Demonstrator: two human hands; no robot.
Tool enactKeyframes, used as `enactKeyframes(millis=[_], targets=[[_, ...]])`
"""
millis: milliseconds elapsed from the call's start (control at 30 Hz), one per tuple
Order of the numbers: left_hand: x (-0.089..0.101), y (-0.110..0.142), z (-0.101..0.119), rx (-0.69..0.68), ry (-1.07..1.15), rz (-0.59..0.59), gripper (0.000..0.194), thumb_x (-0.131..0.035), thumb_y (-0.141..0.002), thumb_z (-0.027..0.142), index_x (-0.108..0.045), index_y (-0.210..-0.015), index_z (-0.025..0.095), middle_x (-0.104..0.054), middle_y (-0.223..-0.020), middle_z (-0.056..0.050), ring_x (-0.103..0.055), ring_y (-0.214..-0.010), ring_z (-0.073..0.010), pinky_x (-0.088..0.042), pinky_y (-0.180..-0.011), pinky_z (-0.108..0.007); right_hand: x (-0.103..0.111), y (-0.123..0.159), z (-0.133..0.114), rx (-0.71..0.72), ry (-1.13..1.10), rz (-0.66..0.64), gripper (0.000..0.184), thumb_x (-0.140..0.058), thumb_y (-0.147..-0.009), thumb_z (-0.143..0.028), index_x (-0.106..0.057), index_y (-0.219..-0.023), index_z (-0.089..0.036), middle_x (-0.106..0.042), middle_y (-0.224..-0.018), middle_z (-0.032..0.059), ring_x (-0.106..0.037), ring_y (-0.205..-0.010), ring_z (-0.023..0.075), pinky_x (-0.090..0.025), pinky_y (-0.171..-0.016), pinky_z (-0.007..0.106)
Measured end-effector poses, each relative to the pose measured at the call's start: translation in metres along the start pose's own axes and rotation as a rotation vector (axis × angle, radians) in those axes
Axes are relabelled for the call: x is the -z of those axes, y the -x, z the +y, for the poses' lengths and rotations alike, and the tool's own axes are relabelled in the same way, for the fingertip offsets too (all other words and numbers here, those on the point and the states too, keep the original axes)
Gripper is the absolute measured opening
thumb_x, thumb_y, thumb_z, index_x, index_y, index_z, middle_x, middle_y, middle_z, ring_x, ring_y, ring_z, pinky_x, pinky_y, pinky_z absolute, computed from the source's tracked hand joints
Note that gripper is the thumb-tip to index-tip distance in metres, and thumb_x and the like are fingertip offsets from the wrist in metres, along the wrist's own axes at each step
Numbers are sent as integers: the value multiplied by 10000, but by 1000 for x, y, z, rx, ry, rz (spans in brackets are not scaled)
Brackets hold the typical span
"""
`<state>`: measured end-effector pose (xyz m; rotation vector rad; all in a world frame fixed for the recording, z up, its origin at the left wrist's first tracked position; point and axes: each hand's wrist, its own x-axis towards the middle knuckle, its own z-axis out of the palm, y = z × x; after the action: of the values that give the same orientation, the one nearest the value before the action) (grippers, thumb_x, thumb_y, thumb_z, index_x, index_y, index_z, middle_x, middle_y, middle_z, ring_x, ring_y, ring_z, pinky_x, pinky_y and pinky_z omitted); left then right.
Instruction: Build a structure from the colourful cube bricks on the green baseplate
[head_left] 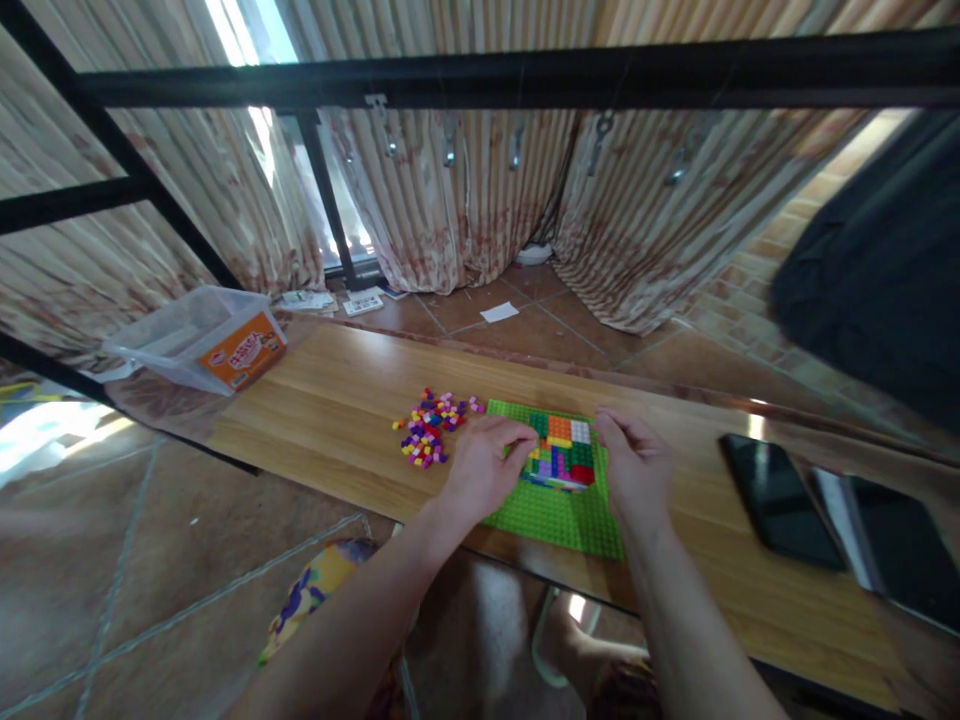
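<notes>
A block of multicoloured toy bricks (pixel 557 462) stands on a green studded baseplate (pixel 559 520) on the wooden table. My left hand (pixel 484 465) is at the block's left side, thumb and forefinger pinched together at its upper left edge. A yellow spot shows by those fingertips, too small to tell whether it is held. My right hand (pixel 641 470) is over the plate's right edge, beside the block, with its fingers curled closed. Whatever it may hold is hidden. Left of the plate lies a loose heap of small coloured bricks (pixel 426 440).
A clear plastic tub (pixel 176 335) with an orange label stands at the table's (pixel 330 400) left end. Toward the right end lie a black phone (pixel 780 500) and another dark flat device (pixel 904 550). A black metal bar (pixel 480 78) crosses above, before curtains.
</notes>
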<state>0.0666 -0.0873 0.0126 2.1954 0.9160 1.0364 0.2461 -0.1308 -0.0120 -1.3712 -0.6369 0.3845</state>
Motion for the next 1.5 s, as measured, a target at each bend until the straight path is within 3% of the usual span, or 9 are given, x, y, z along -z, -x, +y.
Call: enactKeyframes(millis=[233, 567, 767, 1100, 1500], targets=[[-24, -5, 10, -155, -233, -108, 183, -538, -937, 281, -712, -907, 234, -729, -915, -11, -607, -877, -171, -407, -836, -349, 5, 0, 8, -89, 74, -50, 268, -725, -668, -396, -747, -803, -165, -737, -786, 47, -656, -715, 183, -520, -693, 315], [-39, -9, 12, -131, -294, -76, 131, -606, -897, 292, -731, -857, 280, -691, -954, 13, -543, -931, -173, -348, -858, -378, 12, -2, 12, -136, 64, -29, 244, -713, -659, -385, -747, -778, -174, -732, -771, 30, -654, -713, 170, -514, -711, 302], [-41, -12, 9, -85, -250, -73, 110, -642, -873, 318, -742, -879, 274, -693, -954, 8, -549, -944, -177, -361, -881, -375, 11, 0, 12, -120, 106, -69, 271, -694, -666, -416, -731, -791, -179, -727, -779, 36, -649, -722, 178, -514, -720, 316], [-39, -13, 12, -50, -278, -107, 182, -637, -862, 270, -702, -1032, 268, -695, -1022, -7, -560, -1010, -203, -373, -909, -390, 11, 8, 7, -219, 102, -290, 407, -720, -621, -384, -683, -978, -191, -712, -926, 50, -637, -810, 186, -522, -787, 356], [-38, -14, 13, -61, -255, -140, 187, -634, -855, 248, -693, -1033, 259, -698, -1022, 1, -562, -983, -204, -390, -899, -380, 8, 6, -3, -201, 215, -295, 445, -704, -595, -368, -686, -988, -159, -716, -979, 100, -662, -840, 223, -529, -796, 385]])
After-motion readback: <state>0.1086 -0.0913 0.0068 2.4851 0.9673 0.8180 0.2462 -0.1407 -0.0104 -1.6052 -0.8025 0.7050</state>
